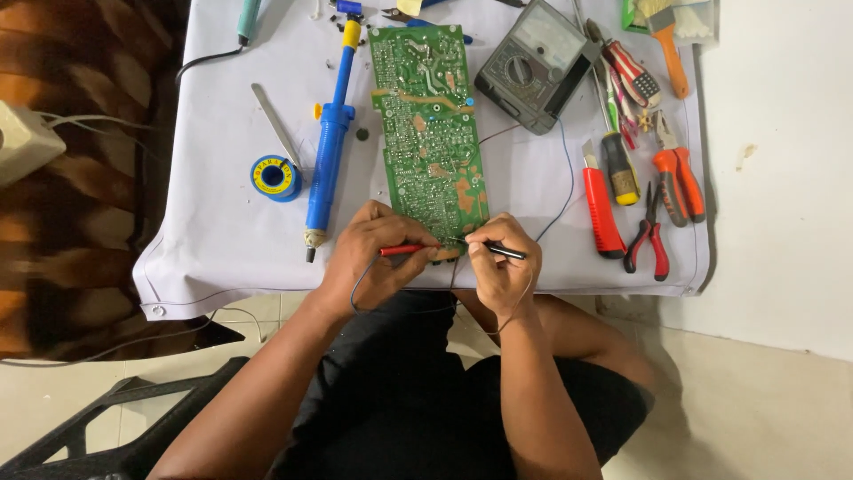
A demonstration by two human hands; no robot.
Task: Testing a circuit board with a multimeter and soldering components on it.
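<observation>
L hand [373, 253] fingers pinch red probe [404, 250], R hand [499, 258] pinches black probe [505, 252]; tips meet at green board [428, 124] near edge, board's long axis running far.

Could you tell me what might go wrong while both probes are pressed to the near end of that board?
The left hand and right hand bring the red probe and black probe close together on the circuit board; a slip could bridge neighbouring joints. The thin leads to the meter could snag.
</observation>
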